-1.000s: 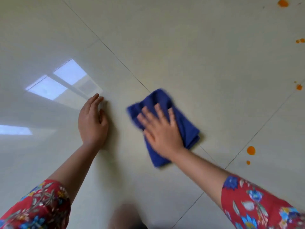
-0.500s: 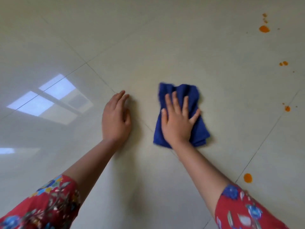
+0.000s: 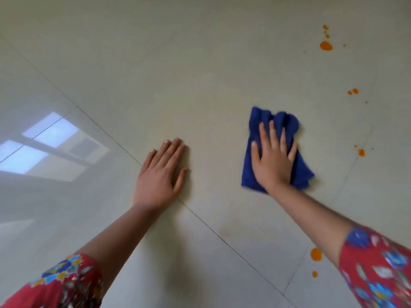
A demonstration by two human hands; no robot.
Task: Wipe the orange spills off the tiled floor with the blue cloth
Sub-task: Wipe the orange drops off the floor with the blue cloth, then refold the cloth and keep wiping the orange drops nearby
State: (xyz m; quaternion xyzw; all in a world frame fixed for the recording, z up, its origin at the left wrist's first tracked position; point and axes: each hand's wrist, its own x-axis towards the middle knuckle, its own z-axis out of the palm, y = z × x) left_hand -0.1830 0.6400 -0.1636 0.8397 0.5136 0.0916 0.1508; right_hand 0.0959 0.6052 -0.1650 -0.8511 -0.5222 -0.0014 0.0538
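Blue cloth [image 3: 275,121] is down on the tiled floor [image 3: 200,74], bunched into a rough fold, and the right hand [image 3: 272,161] is planted flat on top of it. The fingers [image 3: 264,134] are straight and spread and the palm presses down; nothing is curled around the fabric. The cloth's crumpled top edge shows past the fingertips, and its lower corners stick out on both sides of the wrist.

Over to the left hand [image 3: 160,174]: it lies flat on bare tile, fingers straight and close together, holding nothing, right beside a dark grout line [image 3: 111,134] that runs diagonally under the wrist.

Now the orange spills, all clear of the cloth. A small drop [image 3: 361,152] sits to its right, a pair of dots [image 3: 353,91] lies farther up, and the biggest blot [image 3: 326,45] is at the top right. Two more spots [image 3: 316,254] lie beside the right forearm, near the red floral sleeve [image 3: 378,267].

On the far left, a bright window reflection [image 3: 51,147] gleams on the glossy tile.
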